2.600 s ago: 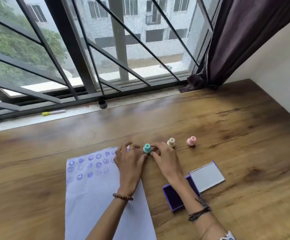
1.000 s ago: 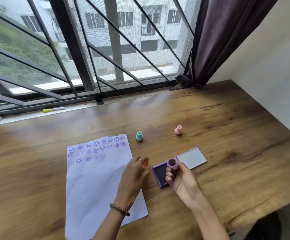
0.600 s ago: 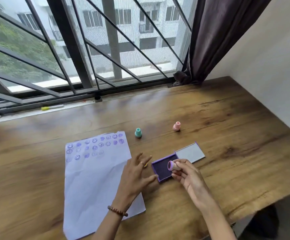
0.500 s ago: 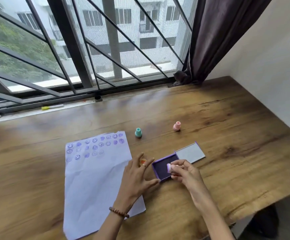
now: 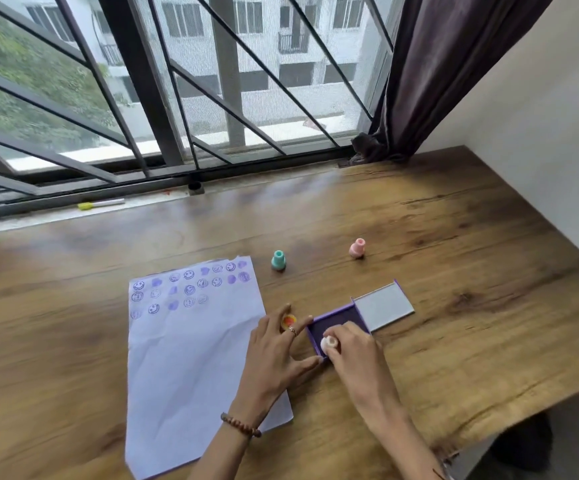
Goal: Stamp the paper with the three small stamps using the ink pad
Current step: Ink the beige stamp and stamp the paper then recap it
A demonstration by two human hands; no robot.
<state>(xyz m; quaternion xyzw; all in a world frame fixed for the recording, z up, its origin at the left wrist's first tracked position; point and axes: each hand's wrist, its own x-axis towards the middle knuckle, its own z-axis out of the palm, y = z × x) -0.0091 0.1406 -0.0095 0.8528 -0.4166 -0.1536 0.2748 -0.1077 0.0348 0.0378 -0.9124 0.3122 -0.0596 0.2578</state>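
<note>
Our right hand (image 5: 348, 351) has brought the cream stamp (image 5: 329, 342) down onto the ink pad (image 5: 336, 322), gripping it; our left hand (image 5: 274, 351), fingers spread, steadies the pad, ready for printing next.

Looks like a home, prob. an apt room: wooden worktop (image 5: 454, 258) pushed against a barred window (image 5: 184, 98) w/ mesh screen, dark curtain (image 5: 447, 71) bunched in corner, plain white wall (image 5: 551, 126), residential blocks outside.
</note>
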